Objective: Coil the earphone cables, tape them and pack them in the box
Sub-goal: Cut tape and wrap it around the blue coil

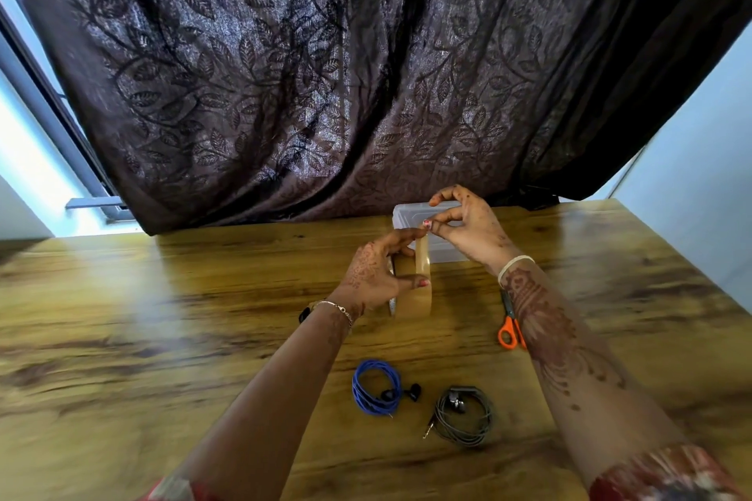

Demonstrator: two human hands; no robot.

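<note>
My left hand point(372, 270) grips a brown tape roll point(415, 299) held upright above the wooden table point(203, 317). My right hand point(468, 226) pinches the free end of the tape at the top of the roll, a short strip pulled up. A coiled blue earphone cable point(376, 386) with black earbuds lies near me on the table. Right of it lies a coiled grey earphone cable point(464, 415) with its jack pointing left. A clear plastic box point(407, 216) sits at the table's far edge, partly hidden behind my hands.
Orange-handled scissors point(510, 331) lie on the table, partly under my right forearm. A dark patterned curtain point(325, 73) hangs behind the far edge of the table. A pale wall point(700, 159) stands to the right.
</note>
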